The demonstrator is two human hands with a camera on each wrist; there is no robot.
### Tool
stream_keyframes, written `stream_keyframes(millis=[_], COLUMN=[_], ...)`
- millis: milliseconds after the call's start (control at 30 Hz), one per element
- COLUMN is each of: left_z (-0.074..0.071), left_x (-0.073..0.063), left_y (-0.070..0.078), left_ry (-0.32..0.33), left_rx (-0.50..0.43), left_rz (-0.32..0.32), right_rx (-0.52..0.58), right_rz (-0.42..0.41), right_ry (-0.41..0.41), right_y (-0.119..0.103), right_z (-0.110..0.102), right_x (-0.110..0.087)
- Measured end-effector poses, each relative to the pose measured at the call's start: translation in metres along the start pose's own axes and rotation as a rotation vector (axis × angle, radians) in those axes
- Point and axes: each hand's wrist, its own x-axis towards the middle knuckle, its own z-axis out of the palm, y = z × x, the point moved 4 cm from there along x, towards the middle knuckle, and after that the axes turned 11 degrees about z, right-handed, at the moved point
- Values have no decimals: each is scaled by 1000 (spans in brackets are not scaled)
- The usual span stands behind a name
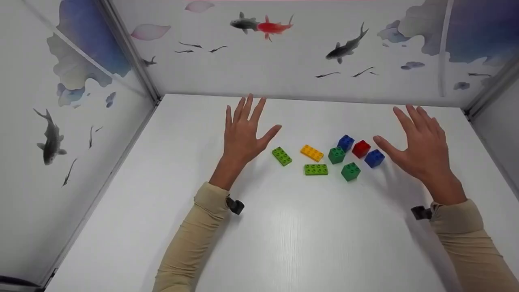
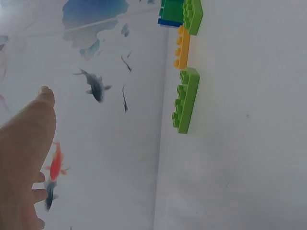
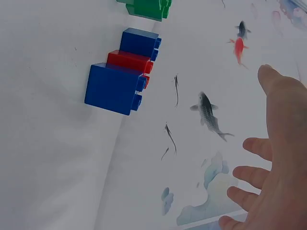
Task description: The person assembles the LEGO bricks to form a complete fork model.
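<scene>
My left hand [image 1: 243,138] is held over the table with fingers and thumb spread, holding nothing. Closest to it lies a flat light-green toy brick [image 1: 282,156]. A yellow flat brick [image 1: 312,153] and a second light-green brick [image 1: 316,169] lie to the right of that. On the other side my right hand [image 1: 425,150] is likewise spread and holds nothing, its thumb pointing toward a blue block [image 1: 374,158]. Beside this block are a red block [image 1: 361,149], another blue block [image 1: 346,143] and two green blocks, one nearer the back [image 1: 336,155] and one in front [image 1: 350,171].
The bricks rest on a white table [image 1: 300,231]. A white back panel [image 1: 284,73] painted with fish rises along its far edge, and a similar side panel [image 1: 24,194] borders the left. Small dark wrist cameras [image 1: 235,205] sit at both sleeve cuffs.
</scene>
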Motion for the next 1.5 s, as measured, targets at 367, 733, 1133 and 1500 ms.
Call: stream_keyframes(millis=[367,733,1133,1500], left_z=[2,14,42,76], left_x=[4,11,17,14], left_y=[35,72,113,145], left_ry=[126,124,-24,-228], left_rx=[-101,-175,-184,-188], left_rz=[119,197,241,305], right_rx=[120,130,95,60], right_rz=[-131,-120,-158,-131], right_ry=[144,-8,-106,-274], right_y=[-22,-41,-44,-43], right_z=[7,28,42,56], right_x=[-18,-38,-41,-41])
